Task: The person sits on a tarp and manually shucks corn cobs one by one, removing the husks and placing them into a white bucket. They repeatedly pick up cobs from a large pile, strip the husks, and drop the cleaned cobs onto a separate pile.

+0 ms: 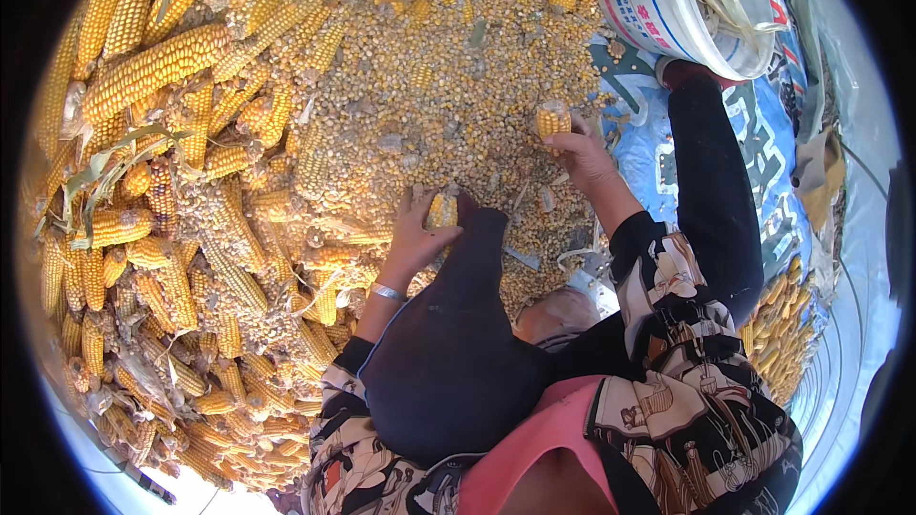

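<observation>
My left hand (416, 242) is closed round a short yellow corn cob (442, 213), just beside my dark-trousered left leg (458, 343). Farther forward and to the right, my right hand (588, 164) grips another short piece of corn cob (553, 120) between thumb and fingers, its kernel-covered end pointing away from me. Both hands are over a wide bed of loose corn kernels (468, 124). A silvery bracelet (388, 293) circles my left wrist.
A heap of yellow corn ears (157, 76) fills the left side, with dry husks among them. At the far right a white bucket (625, 0) holds husks. Beside my right leg (716, 191) lies a blue printed sheet (644, 143). More ears (778, 334) lie at the right.
</observation>
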A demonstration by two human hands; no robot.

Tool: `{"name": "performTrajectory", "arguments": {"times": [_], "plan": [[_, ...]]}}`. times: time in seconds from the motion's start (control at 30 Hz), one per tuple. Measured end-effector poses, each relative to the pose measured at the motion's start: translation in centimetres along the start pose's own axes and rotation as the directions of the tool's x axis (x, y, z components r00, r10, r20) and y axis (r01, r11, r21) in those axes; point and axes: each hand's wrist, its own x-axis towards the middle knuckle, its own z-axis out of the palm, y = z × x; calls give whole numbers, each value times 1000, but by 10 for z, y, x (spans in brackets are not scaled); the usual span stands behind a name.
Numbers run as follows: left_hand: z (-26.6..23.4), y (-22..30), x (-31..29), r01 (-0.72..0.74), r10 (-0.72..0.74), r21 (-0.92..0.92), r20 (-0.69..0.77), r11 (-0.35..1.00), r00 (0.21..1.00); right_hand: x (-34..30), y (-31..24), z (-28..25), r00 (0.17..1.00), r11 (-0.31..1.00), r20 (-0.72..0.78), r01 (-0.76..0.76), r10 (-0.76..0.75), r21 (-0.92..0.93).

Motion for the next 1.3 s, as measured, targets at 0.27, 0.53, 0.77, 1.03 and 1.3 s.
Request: {"name": "performTrajectory", "arguments": {"times": [0.27, 0.53, 0.77, 1.03, 1.3], "plan": [[-1, 7, -9, 8, 3, -290, 36, 957, 999, -84, -38, -40, 935, 654, 331, -173, -126, 736], [-77, 134, -29, 99, 58, -633, 223, 768, 973, -170, -33, 46, 920, 534, 389, -308, -43, 787], [37, 311, -112, -35, -10, 82, 496, 996, 868, -248, -26, 39, 950, 416, 220, -112, -222, 903], [319, 432, -291, -474, 315, -201, 933, 857, 175, -508, 37, -212, 729, -68, -459, 497, -508, 865], [281, 445, -309, -938, 634, -303, 762, 170, -131, -608, 172, -334, 363, -223, -929, 914, 72, 339]]}}
